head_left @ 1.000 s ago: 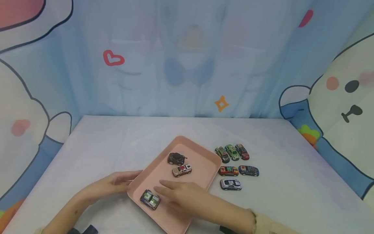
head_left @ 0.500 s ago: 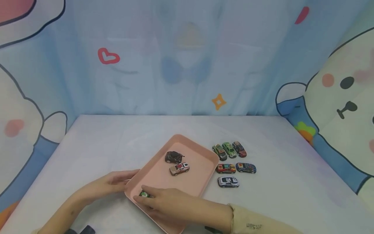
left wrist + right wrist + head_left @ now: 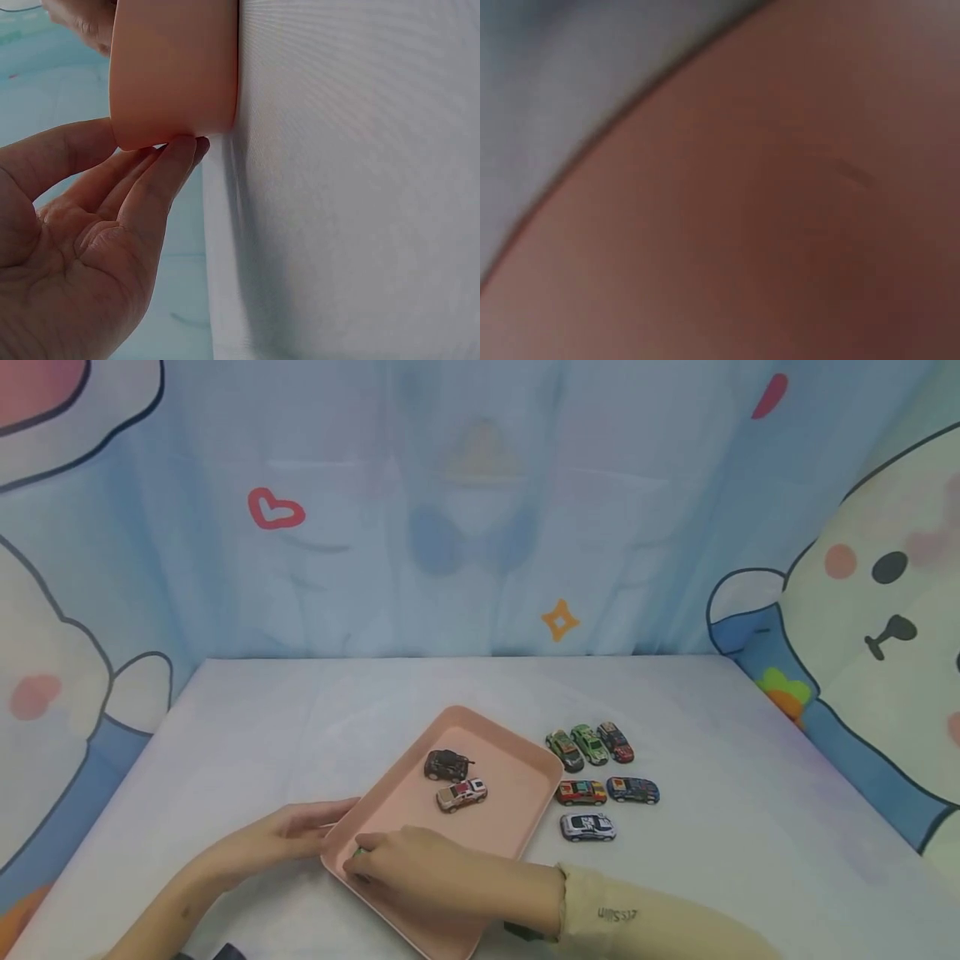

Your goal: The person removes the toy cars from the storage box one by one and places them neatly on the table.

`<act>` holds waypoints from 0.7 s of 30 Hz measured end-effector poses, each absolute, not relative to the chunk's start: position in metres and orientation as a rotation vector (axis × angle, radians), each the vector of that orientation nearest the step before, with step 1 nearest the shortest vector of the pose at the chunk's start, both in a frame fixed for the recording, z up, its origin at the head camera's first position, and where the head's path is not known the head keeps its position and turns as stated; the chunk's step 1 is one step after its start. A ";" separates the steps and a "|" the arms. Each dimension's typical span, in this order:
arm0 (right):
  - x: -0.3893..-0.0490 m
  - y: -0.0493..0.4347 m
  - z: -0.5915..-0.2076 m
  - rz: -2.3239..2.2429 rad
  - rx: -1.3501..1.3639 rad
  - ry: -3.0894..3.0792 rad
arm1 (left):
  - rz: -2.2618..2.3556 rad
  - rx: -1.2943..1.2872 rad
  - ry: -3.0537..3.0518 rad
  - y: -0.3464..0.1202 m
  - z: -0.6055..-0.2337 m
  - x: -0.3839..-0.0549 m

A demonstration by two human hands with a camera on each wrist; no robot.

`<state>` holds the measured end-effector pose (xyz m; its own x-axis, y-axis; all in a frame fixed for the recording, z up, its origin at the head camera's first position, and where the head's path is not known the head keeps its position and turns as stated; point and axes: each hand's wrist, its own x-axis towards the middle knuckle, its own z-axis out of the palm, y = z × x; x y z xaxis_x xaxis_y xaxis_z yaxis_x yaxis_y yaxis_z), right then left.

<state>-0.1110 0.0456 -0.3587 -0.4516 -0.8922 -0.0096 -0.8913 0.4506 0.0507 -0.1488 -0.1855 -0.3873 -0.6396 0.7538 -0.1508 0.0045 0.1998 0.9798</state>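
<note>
Green-marked small toy car [image 3: 360,852], mostly covered, shows between the thumb and fingers of the right hand [image 3: 412,867]; I read this as a pinch, though my right wrist feed is too blurred to confirm it. From outside, the left hand [image 3: 281,831] braces its thumb and nearly straight fingers against the shallow pink plastic-looking tray [image 3: 517,793], I judge to stop it sliding. The car lies at the right hand's fingertips, inside the tray corner nearest the left hand; I can't tell whether it is lifted. Beyond the right hand, in the tray, stand a black toy car [image 3: 447,766] and a white-and-red toy car [image 3: 461,795].
</note>
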 end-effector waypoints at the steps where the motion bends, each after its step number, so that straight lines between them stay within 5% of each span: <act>1: -0.112 0.045 -0.359 -0.034 1.627 -2.675 | 1.501 0.715 1.837 -0.185 -0.387 -0.148; 21: -0.123 0.110 -0.325 0.698 1.240 -2.895 | 1.497 0.680 1.845 -0.183 -0.384 -0.147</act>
